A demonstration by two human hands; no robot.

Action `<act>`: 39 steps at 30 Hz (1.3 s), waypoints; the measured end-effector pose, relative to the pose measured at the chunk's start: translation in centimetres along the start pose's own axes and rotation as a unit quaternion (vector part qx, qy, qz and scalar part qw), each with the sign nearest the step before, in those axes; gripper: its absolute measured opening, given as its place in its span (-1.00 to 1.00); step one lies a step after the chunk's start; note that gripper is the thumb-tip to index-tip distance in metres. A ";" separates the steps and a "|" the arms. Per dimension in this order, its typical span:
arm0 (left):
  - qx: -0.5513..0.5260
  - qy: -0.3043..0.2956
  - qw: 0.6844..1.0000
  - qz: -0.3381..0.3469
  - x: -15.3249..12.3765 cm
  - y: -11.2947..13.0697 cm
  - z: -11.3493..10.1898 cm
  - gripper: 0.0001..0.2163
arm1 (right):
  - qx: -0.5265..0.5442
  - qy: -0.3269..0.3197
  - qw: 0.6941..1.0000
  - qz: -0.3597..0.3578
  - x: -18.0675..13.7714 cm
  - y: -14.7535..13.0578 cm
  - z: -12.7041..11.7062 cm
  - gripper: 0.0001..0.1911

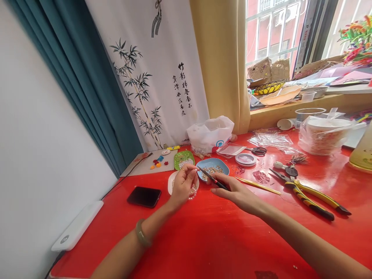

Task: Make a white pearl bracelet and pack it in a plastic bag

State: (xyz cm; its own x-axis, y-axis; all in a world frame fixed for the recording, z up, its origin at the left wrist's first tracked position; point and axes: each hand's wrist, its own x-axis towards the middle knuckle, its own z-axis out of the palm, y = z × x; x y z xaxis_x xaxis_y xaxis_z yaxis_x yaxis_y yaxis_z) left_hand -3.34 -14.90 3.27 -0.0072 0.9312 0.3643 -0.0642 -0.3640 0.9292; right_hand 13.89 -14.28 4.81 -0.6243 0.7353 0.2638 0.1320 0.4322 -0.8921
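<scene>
Two hands meet over the red table: the left hand pinches something too small to tell above a white dish. Just right, the right hand clamps a thin dark tool, tip at the blue dish of beads.

Bright daylight pours through the barred window at upper right; a red-brick building shows beyond it; a tan curtain hangs beside the frame; next comes a white hanging painted with bamboo; then a teal curtain against the plain white wall; below, a glossy red table catches the glare; the cluttered sill runs off right.
</scene>
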 end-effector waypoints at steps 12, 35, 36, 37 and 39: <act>0.006 0.002 1.000 -0.016 -0.1 0.1 0.1 -0.74 | -0.135 0.062 0.987 -0.054 0.1 0.3 0.3 -0.85; 0.229 0.028 0.971 0.062 -0.7 0.4 0.2 -0.83 | -0.426 0.161 0.882 -0.123 -0.1 2.6 0.8 -0.74; 0.230 0.028 0.971 0.054 -0.7 0.5 0.2 -0.83 | -0.473 0.183 0.852 -0.131 -0.2 2.7 1.0 -0.73; 0.228 0.027 0.972 0.045 -0.7 0.5 0.3 -0.83 | -0.514 0.203 0.822 -0.136 -0.3 2.7 1.1 -0.71; 0.214 0.027 0.976 0.032 -0.6 0.5 0.3 -0.82 | -0.556 0.224 0.788 -0.137 -0.3 2.7 1.3 -0.70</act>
State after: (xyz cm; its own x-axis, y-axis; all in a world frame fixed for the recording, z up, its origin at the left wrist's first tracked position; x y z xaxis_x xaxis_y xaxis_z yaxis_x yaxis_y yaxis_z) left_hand -3.08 -15.66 3.54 -0.0507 0.9021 0.4285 0.3606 -0.3836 0.8502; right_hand 13.40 -13.99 1.81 -0.4450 0.5375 0.7163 0.7888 0.6139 0.0295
